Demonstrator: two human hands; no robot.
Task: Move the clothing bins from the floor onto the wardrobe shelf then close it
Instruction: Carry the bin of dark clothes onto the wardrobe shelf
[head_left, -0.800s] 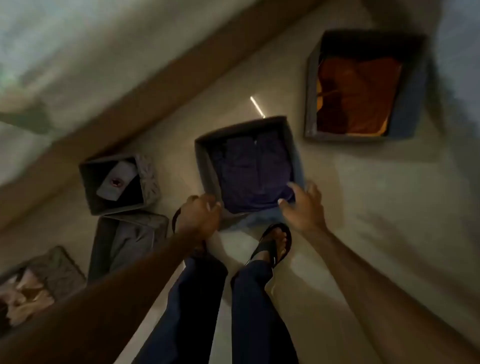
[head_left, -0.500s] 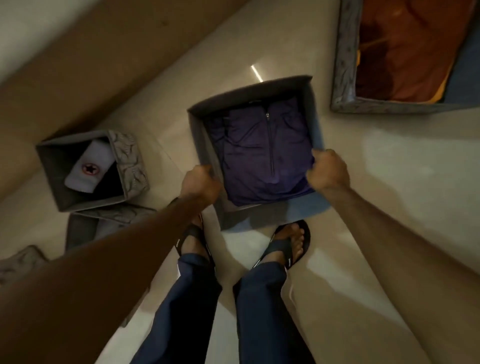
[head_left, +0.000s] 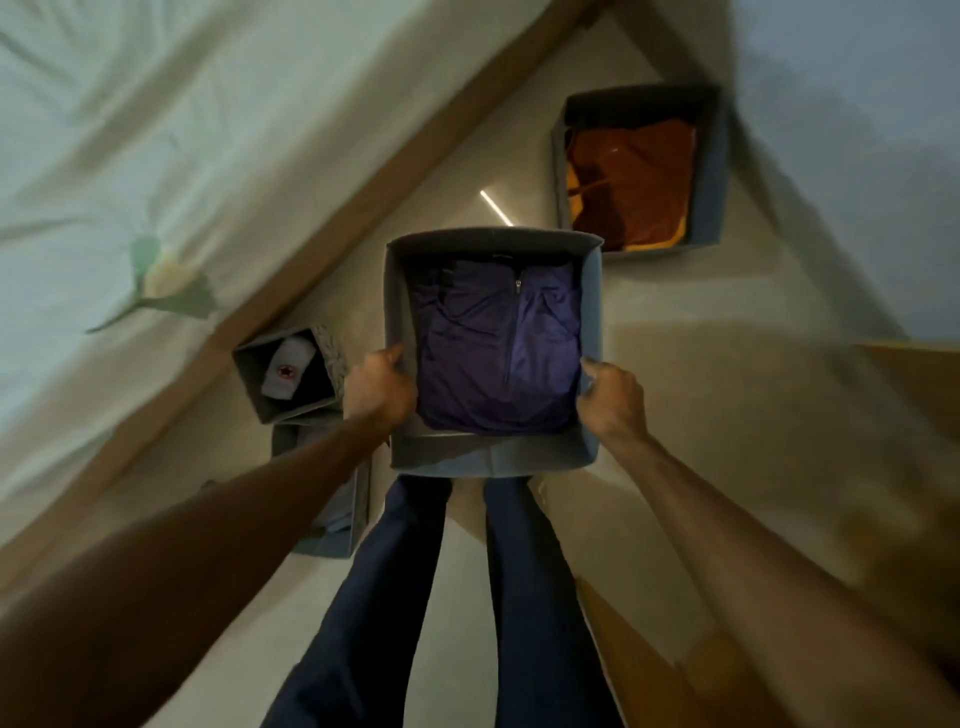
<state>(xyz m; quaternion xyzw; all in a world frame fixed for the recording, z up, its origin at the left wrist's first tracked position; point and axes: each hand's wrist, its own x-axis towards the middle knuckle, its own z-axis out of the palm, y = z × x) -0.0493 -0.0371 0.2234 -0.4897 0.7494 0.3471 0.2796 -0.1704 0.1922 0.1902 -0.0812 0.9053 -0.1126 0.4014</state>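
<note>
A grey fabric bin holding a folded purple zip jacket hangs in front of me, lifted off the floor above my legs. My left hand grips its left wall and my right hand grips its right wall, fingers curled over the rim. On the floor at the back right stands a second grey bin with orange clothing. A small patterned bin with a white cap sits at the left, and another grey bin lies just below it, partly hidden by my left arm.
A bed with a pale sheet and wooden frame runs along the left. A brown wooden panel shows at the right edge, and another brown surface at the lower right. Pale floor lies between.
Both hands closed on the purple-jacket bin's side walls and raised it from the floor; it now covers my feet. The view tilted back up toward the bed.
</note>
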